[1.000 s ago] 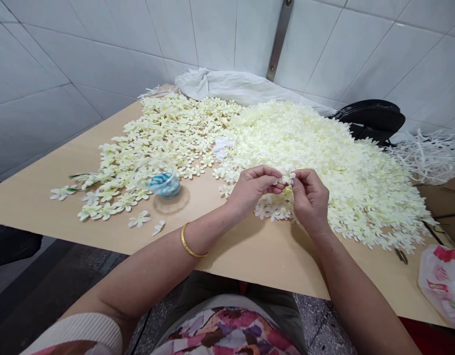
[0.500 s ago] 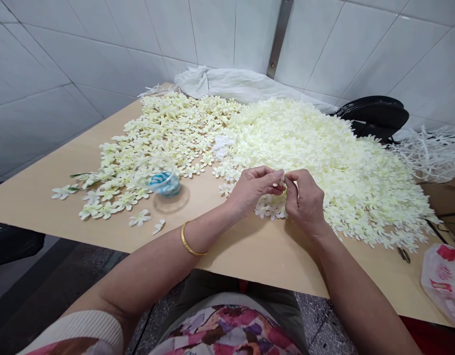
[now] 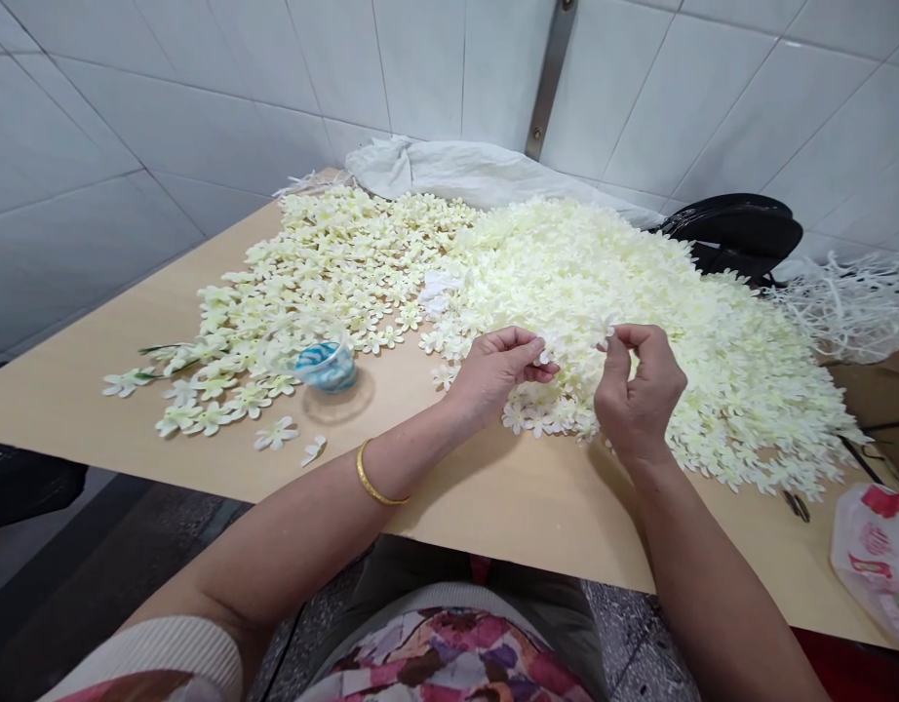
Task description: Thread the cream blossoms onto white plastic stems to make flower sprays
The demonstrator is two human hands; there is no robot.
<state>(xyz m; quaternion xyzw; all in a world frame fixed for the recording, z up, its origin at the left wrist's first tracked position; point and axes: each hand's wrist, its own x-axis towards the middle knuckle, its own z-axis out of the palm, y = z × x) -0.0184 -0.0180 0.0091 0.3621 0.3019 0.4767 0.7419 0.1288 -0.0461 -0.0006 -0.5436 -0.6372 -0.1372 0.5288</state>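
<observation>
My left hand [image 3: 499,372] is in front of the big heap of pale yellow-white artificial flowers [image 3: 640,263], thumb and fingers pinched on a small white flower [image 3: 543,358]. Only a bit of that flower shows past the fingertips. To its right, apart from it, my right hand [image 3: 642,390] is raised over the heap's near edge. Its thumb and forefinger are pressed together on a white flower petal piece [image 3: 605,339], partly hidden by the fingers. A gold bangle [image 3: 372,476] is around my left wrist.
A clear cup with blue contents [image 3: 325,365] stands left of my hands. Beyond it spread more loose flowers [image 3: 332,258]. Dark clips [image 3: 796,505] and a red-and-white plastic bag [image 3: 878,556] lie at right. A black round-topped object [image 3: 738,234] stands behind the heap.
My right hand has moved right, away from my left hand, with a small white piece in its fingertips. The left hand has stayed nearly in place.
</observation>
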